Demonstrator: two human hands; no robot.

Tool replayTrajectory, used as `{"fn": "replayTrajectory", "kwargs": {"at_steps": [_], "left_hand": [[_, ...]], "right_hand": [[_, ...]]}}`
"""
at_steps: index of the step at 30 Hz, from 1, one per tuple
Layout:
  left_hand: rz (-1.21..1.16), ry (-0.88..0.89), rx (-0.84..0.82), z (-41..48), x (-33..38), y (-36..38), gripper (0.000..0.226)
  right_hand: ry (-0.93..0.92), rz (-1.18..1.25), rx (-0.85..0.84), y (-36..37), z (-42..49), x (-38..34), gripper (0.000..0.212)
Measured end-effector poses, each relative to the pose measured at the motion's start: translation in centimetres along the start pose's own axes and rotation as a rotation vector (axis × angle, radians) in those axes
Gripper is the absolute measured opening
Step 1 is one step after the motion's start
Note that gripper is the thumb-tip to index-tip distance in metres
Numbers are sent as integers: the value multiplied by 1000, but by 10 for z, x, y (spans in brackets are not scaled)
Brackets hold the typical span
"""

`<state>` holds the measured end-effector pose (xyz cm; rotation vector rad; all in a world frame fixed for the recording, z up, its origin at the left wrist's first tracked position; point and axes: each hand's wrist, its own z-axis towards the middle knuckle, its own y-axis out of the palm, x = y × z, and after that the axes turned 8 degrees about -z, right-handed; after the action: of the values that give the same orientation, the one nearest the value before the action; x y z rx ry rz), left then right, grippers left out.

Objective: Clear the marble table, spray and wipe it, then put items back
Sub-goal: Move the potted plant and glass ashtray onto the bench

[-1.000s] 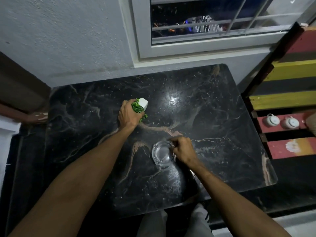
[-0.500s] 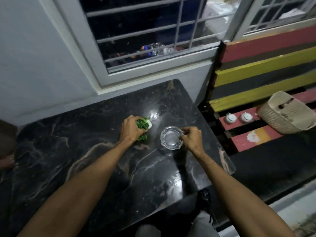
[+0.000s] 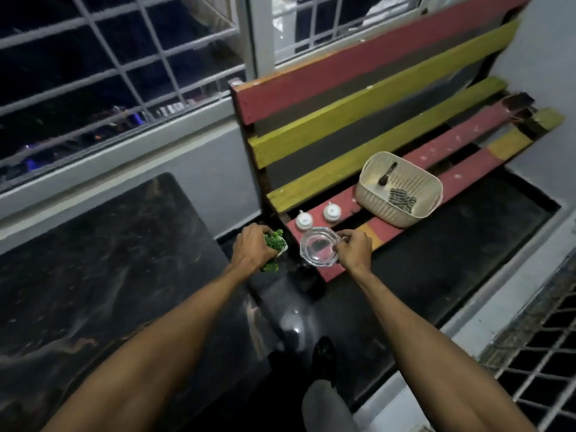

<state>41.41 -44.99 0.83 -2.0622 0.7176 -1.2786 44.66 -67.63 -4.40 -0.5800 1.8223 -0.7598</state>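
A: status on hands?

B: L hand (image 3: 252, 246) wrapped round the plant pot (image 3: 276, 243), fingers curled over the greenery. R hand (image 3: 353, 249) pinches the glass ashtray (image 3: 318, 247) by its right rim, fingers (image 3: 343, 241) closed on the edge, bowl facing up. Neither item is over the marble table (image 3: 109, 260).

A: where vs the drop spot?

B: Ashtray sits over the near-left end of the slatted seat (image 3: 467, 176), front red slat, just this side of the two white jars (image 3: 304, 220). Can't tell if it's touching the wood. Plant hangs left of that slat end, over the dark gap btwn table and seat.

A: so which goes first?

B: My call: R hand is nearer and basically on target. Lower it straight, keep clear of the jars. L hand needs to go right and fwd to reach a slat. Free slat runs from the jars twd the basket (image 3: 399, 213).

A: risk?

B: Slat's narrow and there are gaps btwn slats. Centre the ashtray base on the wood or it'll tip.
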Motion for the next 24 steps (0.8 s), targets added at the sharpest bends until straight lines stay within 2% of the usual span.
{"fn": "replayTrajectory", "kwargs": {"at_steps": [3, 6, 13, 21, 24], "left_hand": [[24, 8, -46, 23, 35, 54, 55], [24, 11, -94, 51, 52, 110, 41], [107, -24, -194, 105, 46, 233, 29], [235, -67, -225, 148, 36, 295, 24], [247, -73, -231, 159, 40, 307, 29]], "right_hand": [[86, -16, 51, -20, 42, 44, 31], [182, -19, 85, -22, 84, 86, 33], [285, -37, 83, 25, 156, 173, 27], [309, 54, 56, 67, 208, 204, 35], [317, 60, 34, 78, 217, 211, 36]]}}
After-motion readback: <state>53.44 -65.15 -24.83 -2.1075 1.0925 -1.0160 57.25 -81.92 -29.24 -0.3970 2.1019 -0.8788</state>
